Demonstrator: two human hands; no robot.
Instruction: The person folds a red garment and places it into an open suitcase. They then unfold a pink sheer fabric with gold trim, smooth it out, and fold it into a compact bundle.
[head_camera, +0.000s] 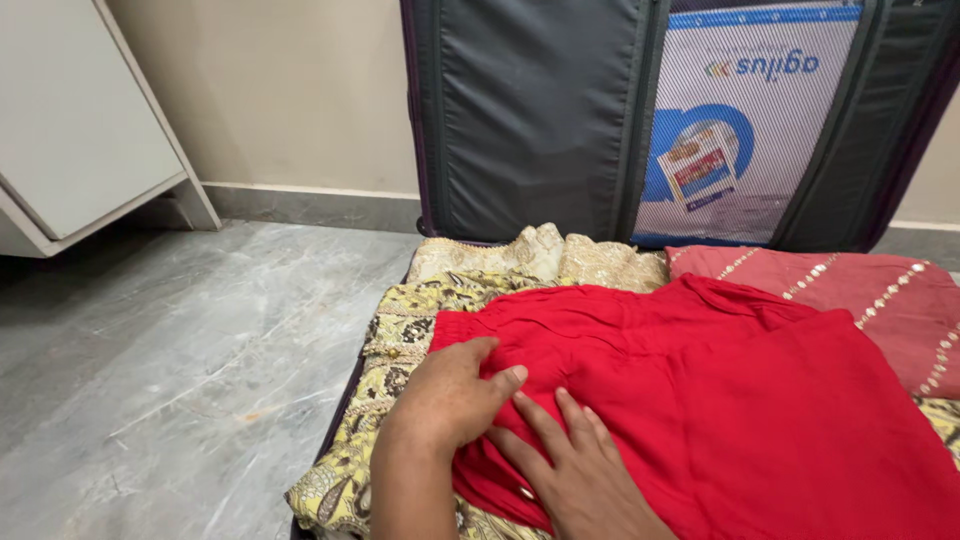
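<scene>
A bright red garment (720, 400) lies folded on top of a pile of clothes in an open suitcase on the floor. My left hand (450, 395) rests flat on the garment's left edge, fingers slightly curled over the fold. Just to its right, my right hand (575, 470) lies palm down with its fingers spread on the red cloth. Neither hand grips anything. Under the red garment lie a yellow patterned cloth (385, 400), a cream embroidered cloth (540, 258) and a dull red cloth with gold trim (890, 295).
The suitcase lid (530, 120) stands upright against the wall, dark grey inside, with a white and blue printed panel (745, 130) behind a mesh pocket. Grey marble floor (170, 350) spreads to the left. A white cabinet (80, 130) stands at the far left.
</scene>
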